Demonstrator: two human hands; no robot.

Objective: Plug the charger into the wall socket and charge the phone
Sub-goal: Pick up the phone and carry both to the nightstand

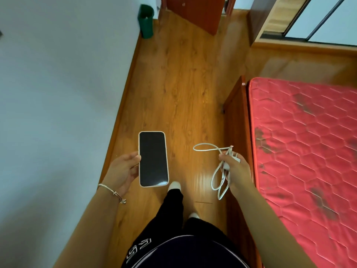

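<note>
A phone (153, 159) with a dark screen and a pale pink case is held upright by its left edge in my left hand (123, 172), which wears a thin bracelet. My right hand (236, 171) is closed around a white charger plug (234, 156) with its white cable (217, 177) bunched in loops; one loop sticks out to the left and others hang below the fist. Both hands are held out at waist height over the wooden floor, about a phone's length apart. No wall socket shows in this view.
A white wall (58, 93) runs along the left. A bed with a red quilted mattress (309, 151) and wooden frame (236, 122) fills the right. Ahead stand a green bin (146, 20), a brown door (195, 12) and a window (318, 18). My legs stand on the wooden floor (183, 84).
</note>
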